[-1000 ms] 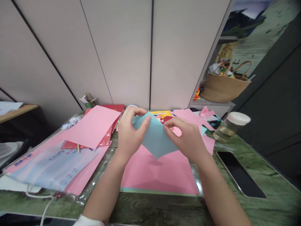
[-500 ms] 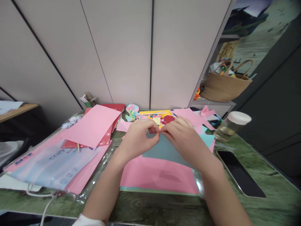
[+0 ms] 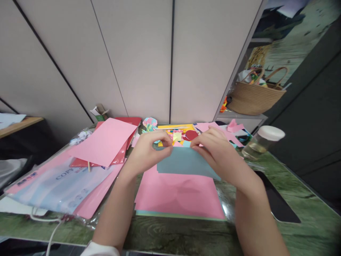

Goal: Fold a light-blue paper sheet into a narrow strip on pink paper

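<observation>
Both hands pinch the top edge of a blue-grey sheet of paper [image 3: 183,161], held up and tilted above the table. My left hand [image 3: 149,151] grips it at the left part of that edge, thumb against fingertips. Farther right along the same edge, my right hand [image 3: 217,151] has its thumb and fingers closed on the paper. Beneath lies a stack of coloured paper with a pink sheet [image 3: 178,199] on top. Just beyond the hands are a yellow tray [image 3: 186,127] with small coloured pieces, a dark red disc [image 3: 191,135] and a small pale yellow square [image 3: 177,137].
To the left, a pink sheet [image 3: 105,142] lies over red items and a plastic paper bag [image 3: 64,181]. A phone [image 3: 279,201] and a lidded bottle [image 3: 262,142] are at the right. Crumpled coloured paper [image 3: 150,123] sits at the back; a woven basket [image 3: 257,96] stands on a shelf.
My hands have moved apart along the paper's top edge, from nearly touching to a clear gap. The blue-grey sheet now shows between them, and more of the pink sheet below is visible.
</observation>
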The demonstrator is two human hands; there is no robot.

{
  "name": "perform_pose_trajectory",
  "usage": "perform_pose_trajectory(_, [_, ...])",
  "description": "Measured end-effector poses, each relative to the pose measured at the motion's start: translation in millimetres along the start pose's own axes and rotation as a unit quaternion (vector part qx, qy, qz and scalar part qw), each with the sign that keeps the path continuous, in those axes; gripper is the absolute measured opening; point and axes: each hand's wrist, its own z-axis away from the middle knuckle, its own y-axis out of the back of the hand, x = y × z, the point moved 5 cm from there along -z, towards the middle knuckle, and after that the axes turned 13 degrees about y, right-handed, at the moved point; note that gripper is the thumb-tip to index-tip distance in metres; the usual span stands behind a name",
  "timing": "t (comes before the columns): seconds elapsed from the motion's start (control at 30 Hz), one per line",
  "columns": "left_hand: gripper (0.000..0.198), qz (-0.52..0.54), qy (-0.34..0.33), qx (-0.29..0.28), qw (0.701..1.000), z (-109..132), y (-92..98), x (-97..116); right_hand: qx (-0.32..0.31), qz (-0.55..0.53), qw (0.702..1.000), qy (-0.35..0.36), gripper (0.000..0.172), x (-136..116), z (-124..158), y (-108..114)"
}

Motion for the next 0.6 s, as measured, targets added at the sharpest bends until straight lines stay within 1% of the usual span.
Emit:
perform_pose_trajectory(0.1, [0.016, 0.011, 0.001, 0.001, 1.0, -1.4, 1.7, -1.7, 0.005, -0.005, 1.0, -0.003, 0.015, 5.1, 2.3, 2.8])
perform_pose_trajectory(0.23, [0.017, 0.026, 0.004, -0.011, 1.0, -3.7, 0.4, -4.2, -0.01, -0.008, 1.0, -0.004, 0.017, 8.1, 4.4, 2.6])
perform_pose_trajectory(0.37, [0.019, 0.02, 0.012, -0.01, 1.0, -6.4, 2.3, -8.5, -0.02, -0.019, 0.999, -0.019, 0.017, 6.9, 5.5, 6.6])
perform_pose_trajectory(0.53, [0.017, 0.015, 0.027, -0.024, 0.999, -8.6, 4.0, -13.1, -0.03, -0.028, 0.999, -0.024, 0.019, 7.3, 5.7, 8.4])
perform_pose_trajectory(0.6, [0.016, 0.012, 0.026, -0.017, 0.999, -8.5, 6.8, -14.6, -0.028, -0.027, 0.999, -0.021, 0.018, 10.0, 6.7, 8.8])
